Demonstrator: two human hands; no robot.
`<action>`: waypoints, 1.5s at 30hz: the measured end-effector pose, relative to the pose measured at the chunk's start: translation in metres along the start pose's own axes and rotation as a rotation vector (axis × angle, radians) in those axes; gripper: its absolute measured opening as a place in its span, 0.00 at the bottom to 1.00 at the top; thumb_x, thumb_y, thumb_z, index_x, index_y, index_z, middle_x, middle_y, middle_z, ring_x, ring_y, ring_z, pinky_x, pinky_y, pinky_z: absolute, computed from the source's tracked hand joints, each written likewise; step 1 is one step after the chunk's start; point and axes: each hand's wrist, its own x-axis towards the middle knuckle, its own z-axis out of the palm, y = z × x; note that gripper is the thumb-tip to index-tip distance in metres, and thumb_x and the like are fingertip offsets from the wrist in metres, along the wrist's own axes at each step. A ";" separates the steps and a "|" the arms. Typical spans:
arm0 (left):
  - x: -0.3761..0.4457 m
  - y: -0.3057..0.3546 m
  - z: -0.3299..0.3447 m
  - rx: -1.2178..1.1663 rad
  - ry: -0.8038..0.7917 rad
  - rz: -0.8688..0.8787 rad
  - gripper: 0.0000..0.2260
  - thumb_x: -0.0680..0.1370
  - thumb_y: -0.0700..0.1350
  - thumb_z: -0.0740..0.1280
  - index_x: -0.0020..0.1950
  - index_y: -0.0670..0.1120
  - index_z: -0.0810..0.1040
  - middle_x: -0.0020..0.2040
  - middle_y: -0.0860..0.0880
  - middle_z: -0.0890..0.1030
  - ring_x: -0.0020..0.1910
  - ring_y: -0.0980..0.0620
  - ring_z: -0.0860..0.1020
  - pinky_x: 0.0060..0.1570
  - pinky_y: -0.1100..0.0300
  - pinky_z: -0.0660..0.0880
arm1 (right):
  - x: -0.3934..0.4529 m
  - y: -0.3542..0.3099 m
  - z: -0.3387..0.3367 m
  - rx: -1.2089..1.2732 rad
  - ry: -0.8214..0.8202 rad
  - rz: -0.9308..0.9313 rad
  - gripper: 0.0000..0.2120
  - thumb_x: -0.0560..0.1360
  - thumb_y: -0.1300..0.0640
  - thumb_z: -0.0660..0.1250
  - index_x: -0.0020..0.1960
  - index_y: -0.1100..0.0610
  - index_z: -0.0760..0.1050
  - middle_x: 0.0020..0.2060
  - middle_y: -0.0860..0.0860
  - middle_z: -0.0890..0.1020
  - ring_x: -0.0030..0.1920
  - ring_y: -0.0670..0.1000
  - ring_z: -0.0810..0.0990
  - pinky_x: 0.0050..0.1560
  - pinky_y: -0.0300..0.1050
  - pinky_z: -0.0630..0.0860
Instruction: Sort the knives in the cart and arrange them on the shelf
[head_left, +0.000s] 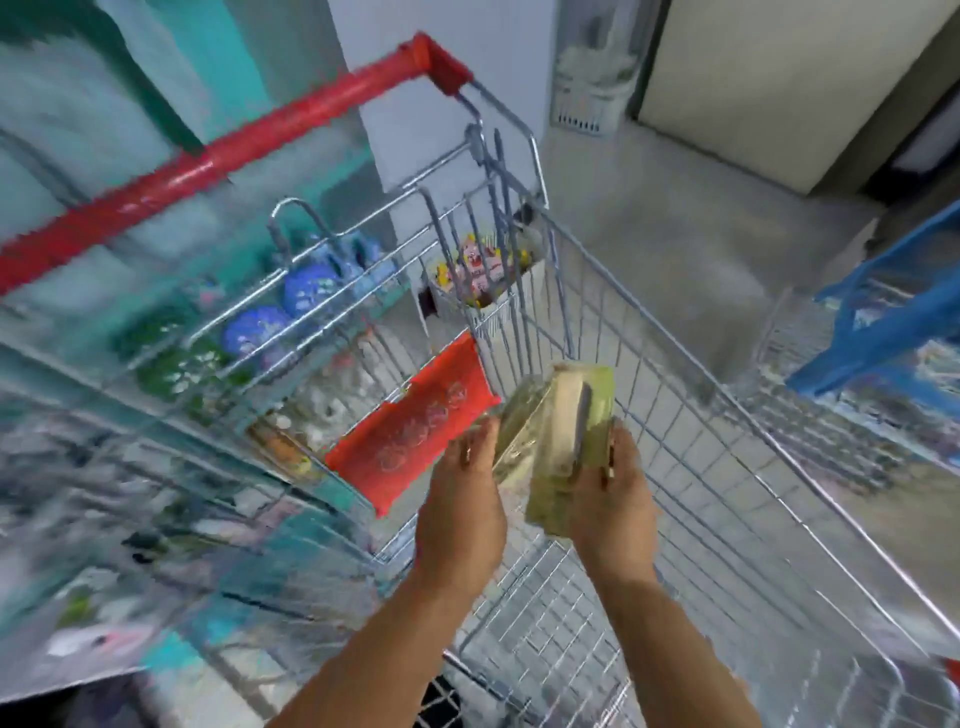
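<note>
Above the wire shopping cart (675, 395) I hold two pale green packs. My right hand (613, 499) grips a green knife pack (571, 431) with a grey handle showing on its face. My left hand (462, 488) grips a second, clear-fronted pack (514, 426) right beside it, and the two packs touch. The whole picture is blurred by motion, so the print on the packs cannot be read. The cart's red handle (234, 156) runs across the upper left, and a red flap (415, 431) hangs on the child seat.
A shelf (218, 332) with blue and green round items stands on the left behind the cart. A colourful box (483, 270) sits past the cart's far end. A second cart with a blue handle (883, 332) is at the right. Grey floor lies beyond.
</note>
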 end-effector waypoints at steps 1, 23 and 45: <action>-0.007 0.007 -0.014 -0.016 0.064 0.003 0.32 0.74 0.30 0.59 0.76 0.50 0.60 0.67 0.46 0.69 0.62 0.45 0.71 0.55 0.52 0.72 | -0.007 -0.013 -0.006 0.023 -0.010 -0.061 0.20 0.81 0.53 0.53 0.73 0.46 0.63 0.62 0.44 0.77 0.57 0.48 0.77 0.59 0.42 0.72; -0.265 -0.056 -0.349 0.365 0.909 -0.342 0.24 0.75 0.38 0.58 0.72 0.48 0.67 0.62 0.46 0.74 0.55 0.41 0.76 0.46 0.47 0.78 | -0.286 -0.256 0.071 0.341 -0.768 -0.881 0.26 0.78 0.58 0.57 0.75 0.44 0.59 0.57 0.54 0.80 0.42 0.49 0.77 0.47 0.52 0.77; -0.586 -0.137 -0.456 0.532 0.991 -1.259 0.34 0.76 0.32 0.59 0.77 0.49 0.48 0.78 0.54 0.53 0.77 0.46 0.54 0.69 0.59 0.61 | -0.662 -0.284 0.171 0.090 -1.431 -1.229 0.24 0.81 0.62 0.52 0.72 0.42 0.62 0.58 0.48 0.74 0.39 0.46 0.75 0.32 0.36 0.72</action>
